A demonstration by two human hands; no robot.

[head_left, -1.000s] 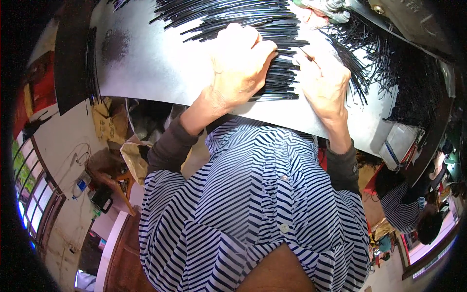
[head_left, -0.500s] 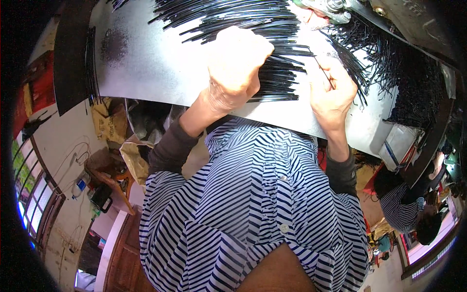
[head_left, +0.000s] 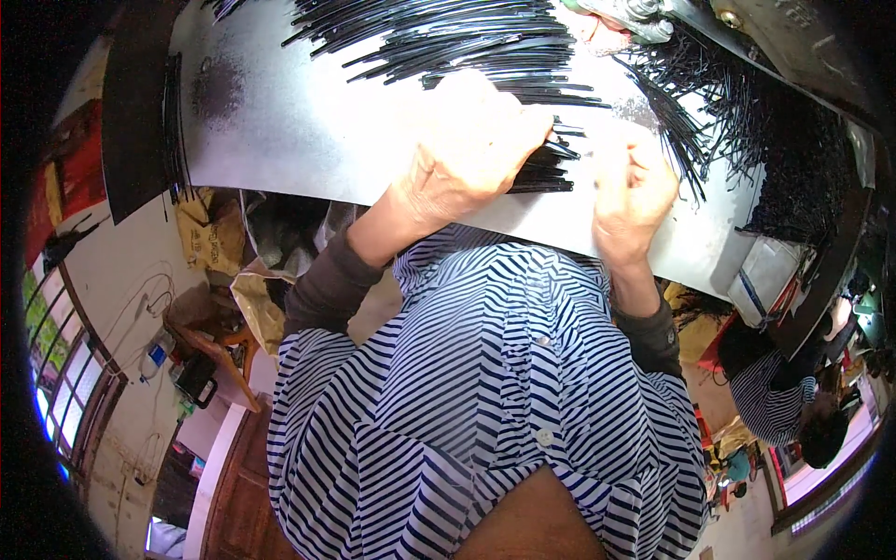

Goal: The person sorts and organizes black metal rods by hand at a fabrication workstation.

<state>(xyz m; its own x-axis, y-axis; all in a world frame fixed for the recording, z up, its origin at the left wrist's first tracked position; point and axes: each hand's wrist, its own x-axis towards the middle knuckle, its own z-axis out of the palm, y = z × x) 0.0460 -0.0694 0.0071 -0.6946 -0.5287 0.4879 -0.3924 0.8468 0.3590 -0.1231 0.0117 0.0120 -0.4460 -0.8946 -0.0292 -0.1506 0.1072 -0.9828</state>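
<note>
Thin black strips, like cut lengths of plastic tube or cable, lie in rows on a pale metal worktop. My left hand is closed over the near bundle of strips, and a few strip ends stick out by its thumb and fingertips. Just right of those ends, my right hand has its fingers curled in a pinch. Glare washes out its fingertips, so whatever they hold cannot be made out. Beyond my left hand spreads a larger row of strips.
A tangled heap of black pieces covers the right of the worktop, below a metal machine part. More strips lie along the left edge. A white box sits at the right edge. Another person is at the far right.
My left hand has shifted right and slightly nearer, over the near bundle's ends. The thin strip seen in my right hand before no longer shows there.
</note>
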